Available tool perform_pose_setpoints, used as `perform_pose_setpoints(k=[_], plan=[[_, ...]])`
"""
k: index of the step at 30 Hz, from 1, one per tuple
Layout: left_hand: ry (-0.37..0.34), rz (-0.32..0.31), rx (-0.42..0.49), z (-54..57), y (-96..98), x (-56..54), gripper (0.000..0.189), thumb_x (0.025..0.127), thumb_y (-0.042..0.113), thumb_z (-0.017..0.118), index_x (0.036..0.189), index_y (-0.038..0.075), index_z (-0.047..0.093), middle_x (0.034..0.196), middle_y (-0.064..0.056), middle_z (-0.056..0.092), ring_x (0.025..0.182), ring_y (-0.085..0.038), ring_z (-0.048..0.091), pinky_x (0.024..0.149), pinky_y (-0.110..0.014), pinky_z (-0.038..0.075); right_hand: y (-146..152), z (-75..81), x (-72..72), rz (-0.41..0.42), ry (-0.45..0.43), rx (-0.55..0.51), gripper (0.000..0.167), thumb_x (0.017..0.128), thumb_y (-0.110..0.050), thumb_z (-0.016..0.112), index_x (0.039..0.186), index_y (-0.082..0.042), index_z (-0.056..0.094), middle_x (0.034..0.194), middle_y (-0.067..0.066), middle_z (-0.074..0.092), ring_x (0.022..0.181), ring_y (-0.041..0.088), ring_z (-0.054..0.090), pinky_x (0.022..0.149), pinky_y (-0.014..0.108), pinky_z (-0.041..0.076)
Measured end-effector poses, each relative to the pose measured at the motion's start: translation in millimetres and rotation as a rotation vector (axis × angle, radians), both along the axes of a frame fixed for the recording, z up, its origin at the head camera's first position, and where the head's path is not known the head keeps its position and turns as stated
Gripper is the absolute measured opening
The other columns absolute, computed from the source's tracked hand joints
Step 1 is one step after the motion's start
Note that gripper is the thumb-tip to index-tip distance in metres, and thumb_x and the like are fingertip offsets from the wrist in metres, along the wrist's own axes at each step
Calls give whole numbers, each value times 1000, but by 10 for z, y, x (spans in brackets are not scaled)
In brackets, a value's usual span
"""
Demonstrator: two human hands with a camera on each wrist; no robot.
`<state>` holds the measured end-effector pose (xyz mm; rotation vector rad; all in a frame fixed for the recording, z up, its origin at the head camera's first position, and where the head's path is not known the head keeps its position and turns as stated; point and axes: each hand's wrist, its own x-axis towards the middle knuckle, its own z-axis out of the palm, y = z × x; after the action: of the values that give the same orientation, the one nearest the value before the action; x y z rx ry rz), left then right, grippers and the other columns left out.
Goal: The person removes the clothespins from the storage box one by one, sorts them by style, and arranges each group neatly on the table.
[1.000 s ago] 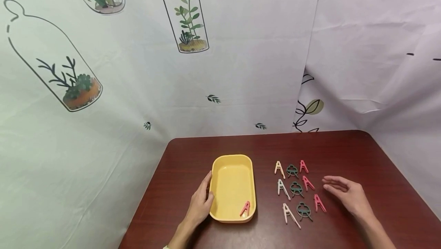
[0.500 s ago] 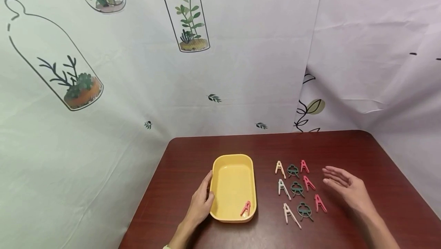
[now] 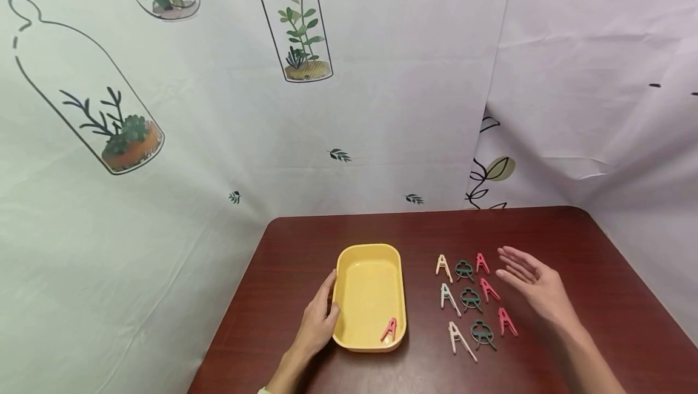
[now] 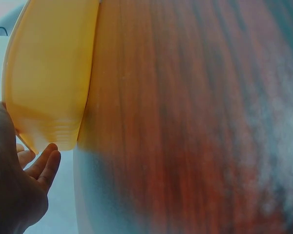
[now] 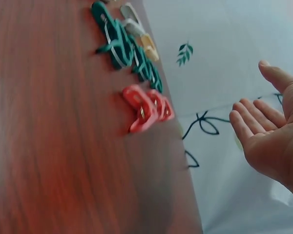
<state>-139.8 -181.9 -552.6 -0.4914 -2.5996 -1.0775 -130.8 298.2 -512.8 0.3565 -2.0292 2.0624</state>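
Observation:
In the head view my left hand (image 3: 315, 322) rests against the left side of a yellow tray (image 3: 368, 248), its fingers along the outer wall and thumb at the rim. The left wrist view shows those fingertips (image 4: 52, 155) at the wall's end. One pink clothespin (image 3: 389, 329) lies inside the tray's near right corner. My right hand (image 3: 537, 288) hovers, fingers extended and holding nothing, right of three more pink clothespins (image 3: 489, 290). Left of these stand a column of dark green round-framed clips (image 3: 470, 299) and a column of pale clothespins (image 3: 449, 299).
The dark reddish-brown tabletop (image 3: 425, 230) has rounded far corners. Behind and beside it hangs a white fabric backdrop (image 3: 403, 115) printed with plants in glass jars.
My right hand has moved farther up the table, then a little left, with its fingers spreading more. My left hand, the tray and the clips stay in place.

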Motion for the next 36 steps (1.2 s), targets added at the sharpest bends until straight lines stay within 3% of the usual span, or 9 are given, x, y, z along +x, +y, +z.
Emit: perform_pose_setpoints(k=[6, 12, 19, 24, 26, 32, 36], plan=[[4, -2, -2, 5, 0, 1, 70, 95, -3, 59, 163, 7, 42, 162, -7, 50, 123, -27, 68, 99, -49, 55, -187, 96, -43, -13, 19, 9, 56, 97, 9, 69, 150, 8, 52, 136, -14, 68, 126, -1, 63, 94, 21, 54], [3, -7, -2, 4, 4, 2, 70, 95, -2, 58, 163, 7, 42, 162, -8, 50, 122, -27, 69, 99, -48, 56, -441, 149, -42, -44, -5, 117, 57, 98, -2, 73, 150, 8, 51, 138, -14, 66, 127, -1, 62, 95, 17, 52], [-10, -8, 6, 11, 5, -1, 71, 95, -1, 58, 163, 8, 42, 162, -9, 50, 120, -26, 70, 97, -46, 56, -731, 185, -28, -78, 13, 249, 56, 98, -11, 77, 148, 3, 56, 145, 18, 63, 129, 5, 62, 100, 21, 51], [-18, -5, 5, 10, 2, 4, 70, 96, -1, 58, 163, 8, 41, 161, -10, 50, 120, -26, 70, 96, -46, 56, -938, 240, 1, -89, -5, 246, 55, 96, -11, 79, 146, 3, 59, 143, 23, 64, 127, 6, 63, 100, 19, 51], [-17, -4, 4, 10, 1, 7, 70, 96, -1, 58, 163, 8, 41, 161, -10, 50, 120, -26, 70, 97, -46, 56, -1035, 252, 16, -85, -21, 223, 55, 95, -10, 80, 144, 3, 60, 142, 22, 64, 127, 10, 64, 100, 22, 51], [-5, -5, 5, 9, -4, 6, 70, 95, -1, 58, 163, 7, 42, 161, -9, 51, 119, -25, 70, 97, -46, 56, -1364, 222, 73, -58, -51, 219, 53, 92, -8, 82, 140, 4, 63, 138, 22, 67, 127, 38, 65, 102, 40, 54], [-8, -6, 9, 9, -7, 6, 70, 95, -1, 58, 163, 7, 42, 161, -10, 51, 118, -25, 70, 97, -46, 57, -1574, 215, 114, -25, -93, 171, 51, 90, -3, 83, 137, 5, 65, 134, 21, 70, 126, 43, 65, 101, 42, 55]])
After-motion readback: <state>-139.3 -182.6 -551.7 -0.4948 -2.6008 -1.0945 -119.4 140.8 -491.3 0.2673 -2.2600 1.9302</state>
